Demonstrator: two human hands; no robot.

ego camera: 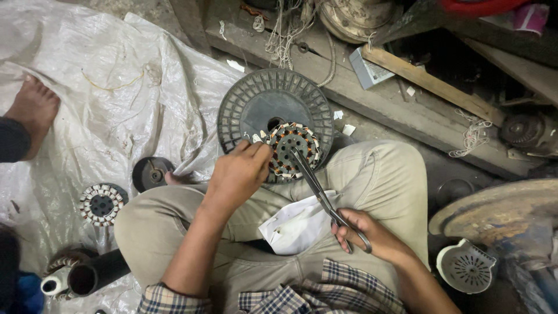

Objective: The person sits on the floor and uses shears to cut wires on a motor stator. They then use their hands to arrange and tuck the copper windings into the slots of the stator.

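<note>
Workshop floor, right hand [363, 229] gripping scissors [317, 186]

Illumination is dim and warm, falling from above and brightest on the white plastic sheet [116, 87], which shows mild glare. The upper right and lower left corners sink into deep shadow. Focus is sharp at centre; edges appear slightly soft, with wide-angle stretching toward the corners.

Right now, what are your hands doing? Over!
Left hand gripping the wound stator on the black spool. Right hand holding scissors, tips at the windings. White paper on lap. Nothing blocking.
</note>
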